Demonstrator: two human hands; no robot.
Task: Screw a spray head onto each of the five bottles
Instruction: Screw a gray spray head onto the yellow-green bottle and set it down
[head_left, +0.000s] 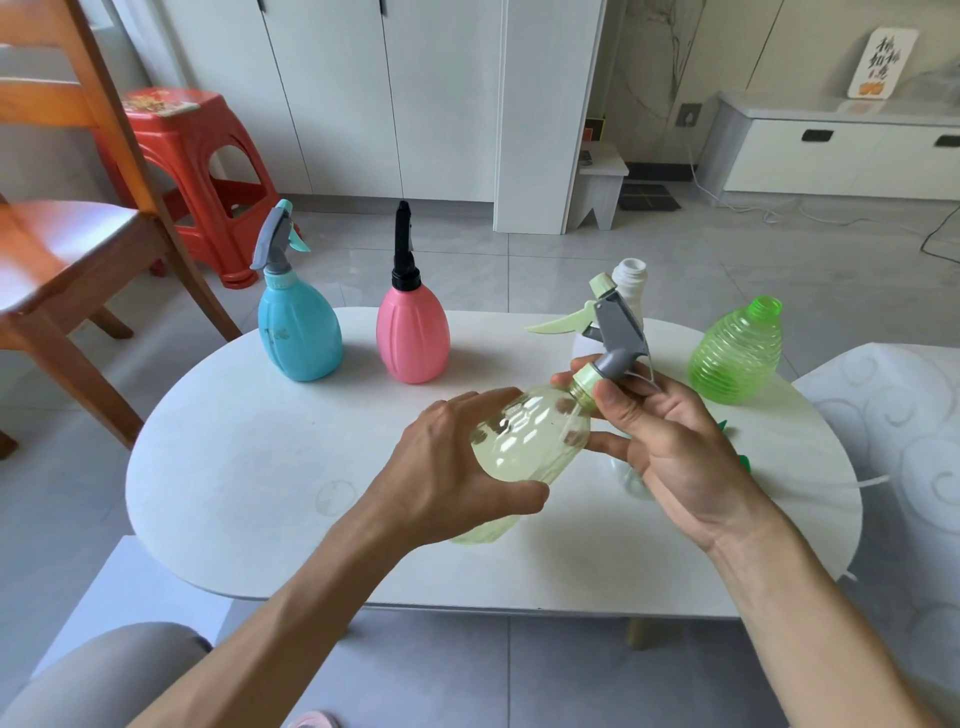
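My left hand (447, 467) grips the body of a pale yellow see-through bottle (530, 436), held tilted above the white table (249, 467). My right hand (670, 441) pinches the collar of a grey and pale green spray head (615, 332) sitting on that bottle's neck. At the back left stand a blue bottle (298, 332) with a grey head and a pink bottle (413, 332) with a black head. A white bottle (629, 283) and a green ribbed bottle (736, 351) stand with bare necks at the back right. Green parts of another head (744, 461) show behind my right hand.
A wooden chair (67, 244) and a red plastic stool (192, 171) stand to the left beyond the table. White cabinets line the far wall. A patterned white surface (893, 441) lies to the right. A thin white tube (862, 483) lies at the table's right edge.
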